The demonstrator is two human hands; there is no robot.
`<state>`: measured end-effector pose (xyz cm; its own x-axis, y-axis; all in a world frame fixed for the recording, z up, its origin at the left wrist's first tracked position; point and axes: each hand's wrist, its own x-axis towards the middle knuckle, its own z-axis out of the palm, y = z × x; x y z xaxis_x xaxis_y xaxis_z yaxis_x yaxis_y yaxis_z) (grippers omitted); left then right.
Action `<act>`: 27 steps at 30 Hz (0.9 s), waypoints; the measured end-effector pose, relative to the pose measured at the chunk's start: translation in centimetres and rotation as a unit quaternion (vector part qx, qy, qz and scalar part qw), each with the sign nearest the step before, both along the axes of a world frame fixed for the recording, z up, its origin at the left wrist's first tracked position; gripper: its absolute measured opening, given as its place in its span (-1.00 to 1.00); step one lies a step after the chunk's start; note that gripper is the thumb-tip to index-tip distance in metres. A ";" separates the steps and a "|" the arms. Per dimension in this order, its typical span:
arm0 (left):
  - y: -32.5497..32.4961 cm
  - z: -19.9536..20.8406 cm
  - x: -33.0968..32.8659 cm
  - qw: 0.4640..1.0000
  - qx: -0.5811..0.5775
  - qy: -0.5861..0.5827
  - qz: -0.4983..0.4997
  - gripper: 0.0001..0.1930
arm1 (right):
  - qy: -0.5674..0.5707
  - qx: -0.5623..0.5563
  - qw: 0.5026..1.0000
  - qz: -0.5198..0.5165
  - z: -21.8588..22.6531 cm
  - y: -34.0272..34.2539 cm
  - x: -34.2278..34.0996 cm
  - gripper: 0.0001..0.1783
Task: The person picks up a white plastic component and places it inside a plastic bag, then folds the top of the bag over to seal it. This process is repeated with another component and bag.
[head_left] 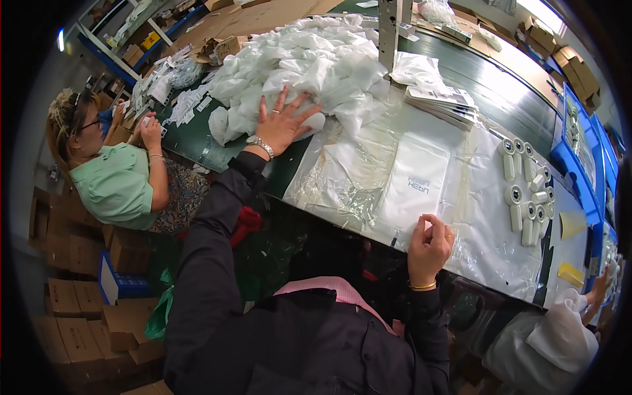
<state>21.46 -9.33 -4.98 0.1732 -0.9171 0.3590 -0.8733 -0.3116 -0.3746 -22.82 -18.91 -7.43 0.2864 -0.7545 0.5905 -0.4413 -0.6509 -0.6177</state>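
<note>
Where the bench (210, 149) starts at left, one co-worker (108, 174) in green, both hands raised around a small white item. Next, loose paper slips (189, 105). Next, a heap (309, 56) of thin white bags; our left hand (280, 130) lies on its near side, fingers spread, clasping nothing we can see. Pressing there, we judge, could start a slide and send bags over the edge. Then clear sheeting (327, 174), wrinkled, bearing flat pouches (408, 164); a sleeve dragging the sheeting could skew them. At their near end, our right hand (429, 250), fingers curled inward; we cannot tell whether they pinch anything. Beyond, stacked leaflets (442, 107), liable to topple if bumped. Last, white units (526, 210) in rows, easily scattered by a reaching elbow, and a blue bin (571, 155).
</note>
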 end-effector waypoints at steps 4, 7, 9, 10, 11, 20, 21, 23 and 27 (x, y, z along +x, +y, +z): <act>-0.6 0.1 0.7 1.000 0.019 -0.013 0.021 -0.22 | -0.010 -0.036 0.999 -0.007 -0.2 -0.5 0.1 -0.84; 0.2 0.7 0.2 0.999 0.016 -0.012 0.028 -0.22 | -0.015 -0.020 1.000 0.002 -0.1 -0.6 0.2 -0.85; 2.0 0.1 1.5 0.997 0.033 0.027 0.061 -0.22 | -0.029 -0.023 0.999 0.006 0.5 -0.5 0.1 -0.85; 1.5 0.1 -0.1 0.998 0.032 0.031 0.038 -0.22 | -0.049 -0.019 0.998 0.019 0.7 -0.7 -0.4 -0.84; 1.4 1.0 -2.0 0.998 0.019 0.038 0.041 -0.22 | -0.069 -0.013 0.997 0.034 0.8 -0.8 -1.0 -0.84; 0.8 -0.2 -20.7 0.848 -0.276 0.417 -0.177 -0.85 | -0.066 0.154 0.985 -0.047 2.5 -7.9 -7.8 -0.58; 0.3 -0.1 -22.5 0.825 -0.285 0.432 -0.227 -0.87 | -0.089 0.163 0.982 -0.044 2.4 -9.8 -8.6 -0.47; -0.5 0.2 -24.5 0.797 -0.275 0.452 -0.290 -0.88 | -0.103 0.213 0.970 -0.049 2.7 -13.8 -10.1 -0.31; -0.9 0.7 -25.1 0.815 -0.241 0.421 -0.318 -0.85 | -0.039 0.267 0.958 -0.097 1.8 -20.3 -11.2 -0.16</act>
